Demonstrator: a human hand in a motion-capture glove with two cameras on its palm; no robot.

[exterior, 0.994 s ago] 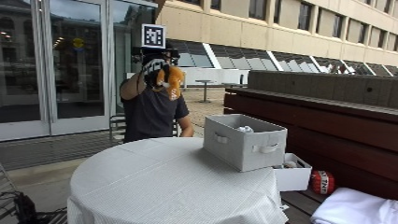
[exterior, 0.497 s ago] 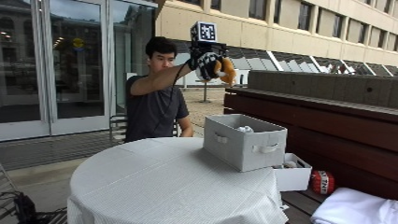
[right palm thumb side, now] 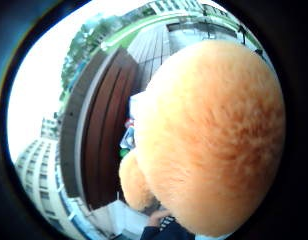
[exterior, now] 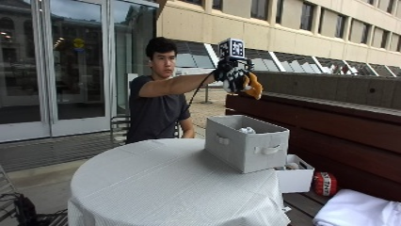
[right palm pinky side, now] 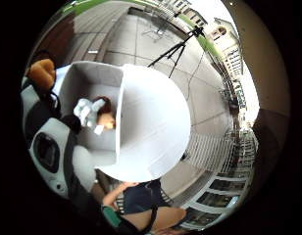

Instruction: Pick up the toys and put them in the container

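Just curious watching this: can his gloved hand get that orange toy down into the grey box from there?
Probably yes: the right hand holds the orange plush toy above the grey container, whose top is open.

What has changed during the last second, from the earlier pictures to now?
The gloved right hand, gripping the orange plush toy, swung from beside the person's head out and down, to above the grey fabric bin. Grip unchanged. The bin, the toy inside it and the round table stayed put.

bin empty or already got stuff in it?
Not empty. The bin on the table holds a toy; a pale bit shows above its rim.
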